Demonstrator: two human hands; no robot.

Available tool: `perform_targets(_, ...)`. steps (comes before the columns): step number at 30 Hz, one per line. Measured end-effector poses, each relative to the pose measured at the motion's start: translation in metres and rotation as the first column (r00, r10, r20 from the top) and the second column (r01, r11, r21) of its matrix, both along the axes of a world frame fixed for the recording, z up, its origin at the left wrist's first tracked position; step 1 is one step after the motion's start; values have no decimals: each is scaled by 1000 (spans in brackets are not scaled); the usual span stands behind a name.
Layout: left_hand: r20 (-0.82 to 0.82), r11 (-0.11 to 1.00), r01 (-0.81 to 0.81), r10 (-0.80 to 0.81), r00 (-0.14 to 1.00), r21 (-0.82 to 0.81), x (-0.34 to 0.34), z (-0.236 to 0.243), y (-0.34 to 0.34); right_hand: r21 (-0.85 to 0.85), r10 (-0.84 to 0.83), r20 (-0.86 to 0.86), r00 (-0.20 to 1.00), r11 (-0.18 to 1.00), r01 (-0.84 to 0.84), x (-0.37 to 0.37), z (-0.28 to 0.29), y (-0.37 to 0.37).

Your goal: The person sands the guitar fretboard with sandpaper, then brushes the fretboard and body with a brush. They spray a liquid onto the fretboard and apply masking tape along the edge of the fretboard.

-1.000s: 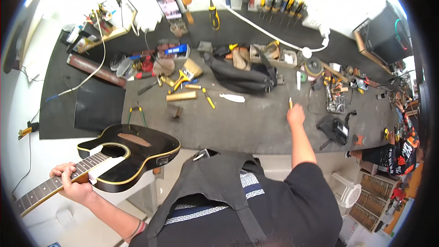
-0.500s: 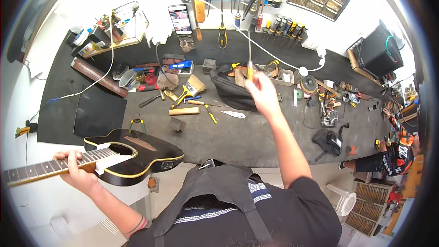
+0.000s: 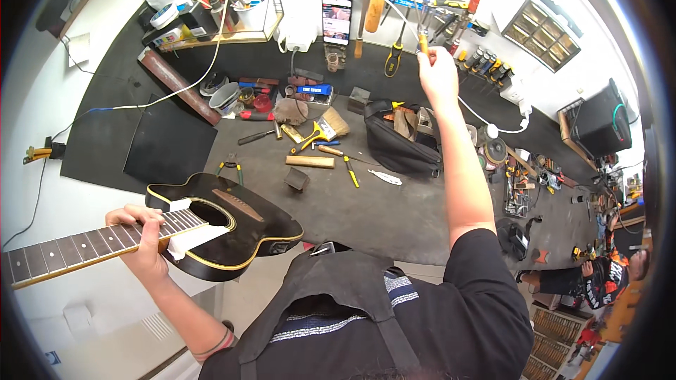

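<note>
The left hand (image 3: 146, 250) gripped the guitar (image 3: 248, 231), the right hand (image 3: 439, 77) a yellow handle (image 3: 423, 43); I feared that long reach could let the guitar slip

A long workbench (image 3: 373, 218) with a dark grey top runs from left to right. On its left part lies a flat black sheet (image 3: 172, 146), with a reddish-brown bar (image 3: 178, 86) just behind it. Green-handled pliers (image 3: 239, 174) lie to the sheet's right. Farther right are a hammer (image 3: 256, 138), a wide yellow-handled brush (image 3: 325, 128), a pale wooden stick (image 3: 310, 161), a small dark block (image 3: 296, 180) and a thin white strip (image 3: 386, 178). A black bag (image 3: 396, 148) sits beyond the strip, and at the right are a wire basket (image 3: 517, 211) and, near it, a black pouch (image 3: 517, 241).
</note>
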State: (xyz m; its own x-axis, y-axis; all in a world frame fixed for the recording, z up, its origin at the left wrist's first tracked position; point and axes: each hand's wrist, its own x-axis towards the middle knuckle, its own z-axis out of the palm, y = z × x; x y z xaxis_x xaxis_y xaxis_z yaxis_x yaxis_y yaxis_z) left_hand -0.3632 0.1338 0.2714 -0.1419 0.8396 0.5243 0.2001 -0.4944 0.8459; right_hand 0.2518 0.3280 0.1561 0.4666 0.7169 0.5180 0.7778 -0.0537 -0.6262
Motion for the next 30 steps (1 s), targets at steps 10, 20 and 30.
perform_targets(10,43,991,134,-133,990,-8,-20,-4,9,41,-53,235,971,998,45,24,-4,-1)
perform_targets(20,153,997,67,-60,986,-40,0,12,-1,-312,466,-419,779,732,-605,-117,-104,-140)
perform_targets(30,358,998,-56,45,933,21,94,102,-74,49,-300,-932,-204,452,-891,-147,-237,-198)
